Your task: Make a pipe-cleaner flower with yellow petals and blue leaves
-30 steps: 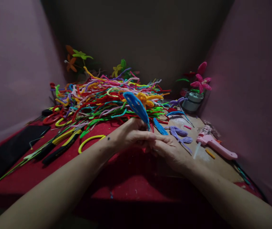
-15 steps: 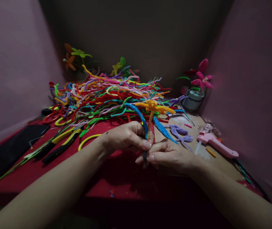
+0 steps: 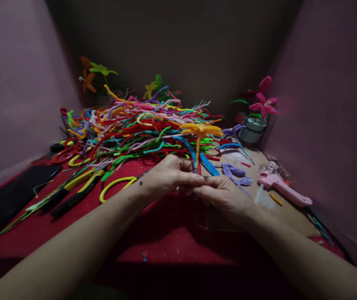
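Over the front of the table, my left hand (image 3: 178, 175) and my right hand (image 3: 220, 191) meet fingertip to fingertip. Both are closed around the lower stem of an orange pipe-cleaner flower (image 3: 199, 131), which stands upright with its petals spread. A blue pipe cleaner (image 3: 189, 146) rises beside the stem from my left fingers and curves to the left. Right of the stem lies a blue leaf-shaped piece (image 3: 209, 163), its lower end hidden behind my right hand. The stem's bottom end is hidden by my fingers.
A heap of colourful pipe cleaners (image 3: 147, 121) fills the back. Pliers (image 3: 78, 191), yellow-handled scissors (image 3: 116, 187) and a black flat object (image 3: 16, 200) lie left. To the right are purple pieces (image 3: 236, 173), a pink glue gun (image 3: 283, 187) and a pot (image 3: 252, 130) with pink flowers.
The orange flower has turned and now shows side-on, more upright. My hands have come closer together, and the blue pipe cleaner has dropped lower beside the stem.
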